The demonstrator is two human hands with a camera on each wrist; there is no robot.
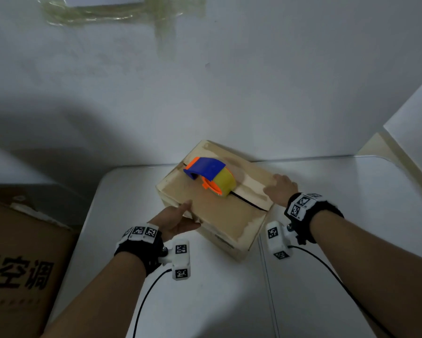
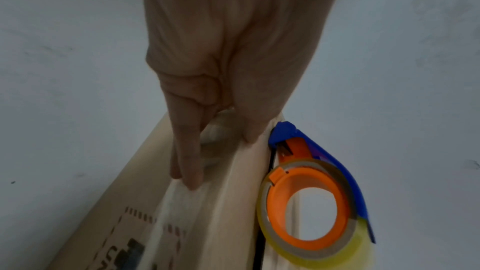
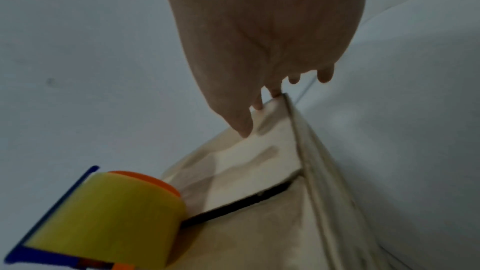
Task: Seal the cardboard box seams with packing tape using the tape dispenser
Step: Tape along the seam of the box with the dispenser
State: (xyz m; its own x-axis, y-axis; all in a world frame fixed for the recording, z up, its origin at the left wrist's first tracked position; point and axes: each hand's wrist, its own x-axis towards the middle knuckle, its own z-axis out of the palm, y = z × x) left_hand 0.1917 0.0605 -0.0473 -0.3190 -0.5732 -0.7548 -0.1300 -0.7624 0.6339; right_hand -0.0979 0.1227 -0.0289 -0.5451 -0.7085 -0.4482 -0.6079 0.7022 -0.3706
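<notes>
A tan cardboard box (image 1: 219, 213) sits at an angle on the white table (image 1: 205, 296). The dark seam (image 1: 249, 203) between its top flaps gapes. On top stands the tape dispenser (image 1: 210, 175), blue and orange with a yellow tape roll, and neither hand touches it. My left hand (image 1: 180, 217) holds the box's near-left edge, thumb on top and fingers down the side. In the left wrist view its fingers (image 2: 187, 161) lie along the box side (image 2: 221, 223) beside the dispenser (image 2: 275, 208). My right hand (image 1: 280, 187) rests on the right corner, its fingertips (image 3: 244, 128) on the box top (image 3: 259, 233) beyond the dispenser (image 3: 109, 219).
A large brown carton (image 1: 22, 252) with printed characters stands left of the table. The white wall (image 1: 205, 93) rises just behind the box, with old tape strips (image 1: 122, 13) high up. A white panel (image 1: 414, 128) leans at the right. Wrist-camera cables trail over the table's near part.
</notes>
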